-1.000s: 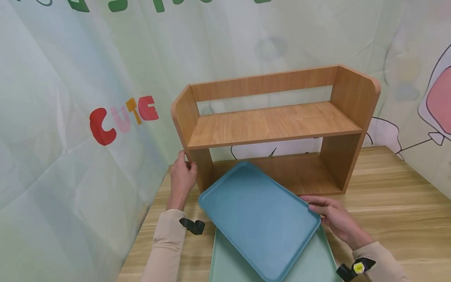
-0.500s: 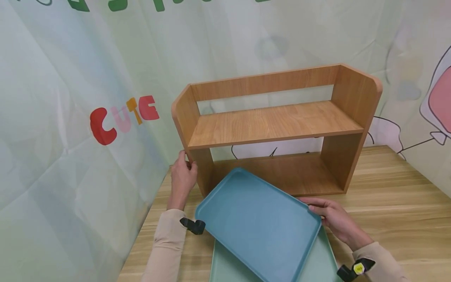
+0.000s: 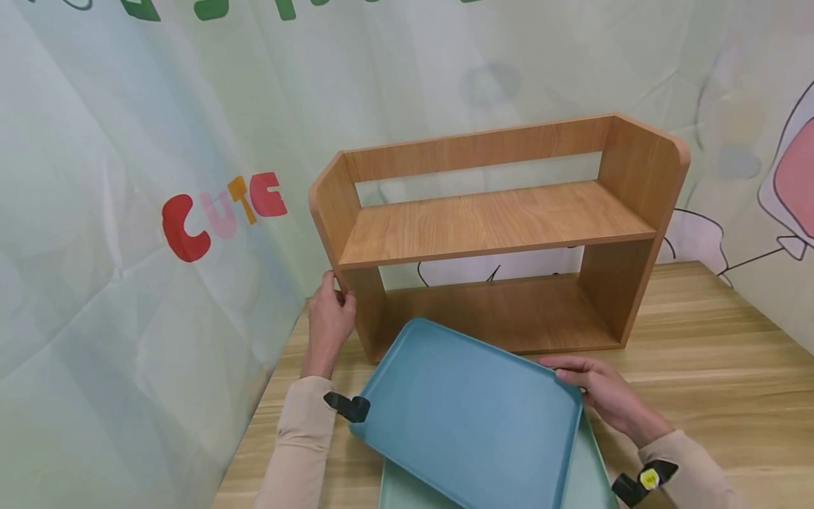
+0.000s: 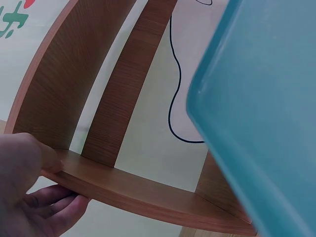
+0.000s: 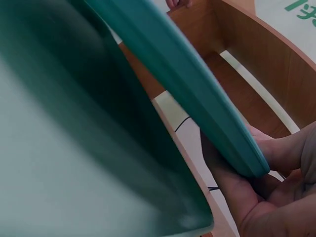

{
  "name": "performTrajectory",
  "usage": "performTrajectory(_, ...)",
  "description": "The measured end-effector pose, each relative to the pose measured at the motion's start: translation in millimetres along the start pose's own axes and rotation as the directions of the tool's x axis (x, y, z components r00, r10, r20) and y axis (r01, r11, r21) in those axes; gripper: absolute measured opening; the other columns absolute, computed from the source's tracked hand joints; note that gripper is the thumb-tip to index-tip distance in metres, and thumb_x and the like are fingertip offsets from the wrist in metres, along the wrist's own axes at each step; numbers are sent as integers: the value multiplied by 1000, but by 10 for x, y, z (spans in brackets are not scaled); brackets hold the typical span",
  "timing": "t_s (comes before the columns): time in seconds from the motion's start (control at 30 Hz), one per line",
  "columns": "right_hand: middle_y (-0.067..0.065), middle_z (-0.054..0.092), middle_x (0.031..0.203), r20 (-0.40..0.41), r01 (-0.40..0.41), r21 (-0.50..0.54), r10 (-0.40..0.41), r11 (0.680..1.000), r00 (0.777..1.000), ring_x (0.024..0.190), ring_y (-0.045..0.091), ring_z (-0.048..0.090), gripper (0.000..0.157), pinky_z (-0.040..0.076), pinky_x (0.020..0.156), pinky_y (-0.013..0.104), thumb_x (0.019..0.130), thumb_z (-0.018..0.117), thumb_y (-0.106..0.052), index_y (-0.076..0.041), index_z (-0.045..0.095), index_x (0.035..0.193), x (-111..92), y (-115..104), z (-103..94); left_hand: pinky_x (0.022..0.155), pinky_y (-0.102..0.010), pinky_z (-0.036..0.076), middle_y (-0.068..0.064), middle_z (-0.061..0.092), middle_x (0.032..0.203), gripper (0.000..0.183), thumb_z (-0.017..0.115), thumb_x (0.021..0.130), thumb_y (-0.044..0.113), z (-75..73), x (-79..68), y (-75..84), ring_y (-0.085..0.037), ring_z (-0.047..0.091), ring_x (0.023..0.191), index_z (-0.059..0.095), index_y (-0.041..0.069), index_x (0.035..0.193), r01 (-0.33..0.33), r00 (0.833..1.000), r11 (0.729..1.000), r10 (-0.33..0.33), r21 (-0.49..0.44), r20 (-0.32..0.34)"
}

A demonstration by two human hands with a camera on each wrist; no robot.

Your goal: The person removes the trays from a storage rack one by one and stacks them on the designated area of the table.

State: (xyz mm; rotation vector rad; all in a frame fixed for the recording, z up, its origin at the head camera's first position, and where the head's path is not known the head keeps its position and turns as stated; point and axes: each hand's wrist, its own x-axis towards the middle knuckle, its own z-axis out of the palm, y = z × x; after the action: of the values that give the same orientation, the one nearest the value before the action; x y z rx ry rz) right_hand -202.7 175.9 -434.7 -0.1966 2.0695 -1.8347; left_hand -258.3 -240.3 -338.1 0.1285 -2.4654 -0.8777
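Note:
A blue rectangular tray (image 3: 470,417) is tilted above a pale green tray (image 3: 420,488), hiding much of it. My right hand (image 3: 610,396) pinches the blue tray by its far right corner; in the right wrist view the thumb and fingers (image 5: 232,192) lie on either side of its rim. My left hand (image 3: 329,322) grips the left side panel of a two-tier wooden shelf (image 3: 496,219). The left wrist view shows the thumb inside that panel's edge and the fingers (image 4: 64,210) outside. The blue tray's far edge overlaps the front of the shelf's lower board in the head view.
The shelf stands on a wood-grain table (image 3: 718,353), close to a printed cloth backdrop (image 3: 191,106) behind and on the left. A small black wrist camera (image 3: 346,408) on the left sleeve is close to the blue tray's left corner.
The blue tray has turned counterclockwise about my right hand, its far corner coming down and left, nearer to me. My left hand stays on the shelf panel.

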Motion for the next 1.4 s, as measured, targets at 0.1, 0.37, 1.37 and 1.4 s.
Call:
performTrajectory(0.1, 13, 56, 135, 41, 8, -24, -7, 1000, 999, 103, 16, 61, 38, 50, 82, 37, 98, 49, -16, -4, 53, 134, 18, -10, -28, 71, -42, 51, -17, 63, 101, 36, 52, 94, 15, 0, 4, -4, -30, 63, 86, 45, 8, 129, 0, 1000, 1000, 0, 2, 2)
performTrajectory(0.37, 10, 58, 133, 120, 7, -50, -1, 999, 993, 105, 14, 61, 38, 50, 83, 38, 98, 51, -20, -5, 55, 133, 57, -23, -154, 69, -41, 52, -17, 64, 101, 37, 51, 94, 14, -9, 6, -11, -30, 64, 85, 45, 7, 130, -5, 1000, 1000, 5, -7, 8)
performTrajectory(1.37, 8, 63, 126, 326, 37, -62, -15, 997, 945, 105, 19, 63, 36, 50, 87, 38, 98, 48, -16, 0, 56, 130, 157, -102, -275, 70, -41, 53, -17, 63, 104, 38, 51, 95, 14, -16, -3, 5, -30, 63, 88, 43, 7, 132, 1, 1000, 1000, -1, -7, 19)
performTrajectory(1.4, 8, 63, 126, 327, 34, -66, -11, 997, 945, 106, 20, 63, 36, 50, 88, 39, 98, 49, -16, -1, 56, 130, 161, -99, -276, 69, -41, 53, -17, 63, 104, 38, 51, 95, 14, -15, -3, 3, -30, 63, 87, 44, 7, 132, 0, 1000, 1000, 0, -4, 17)
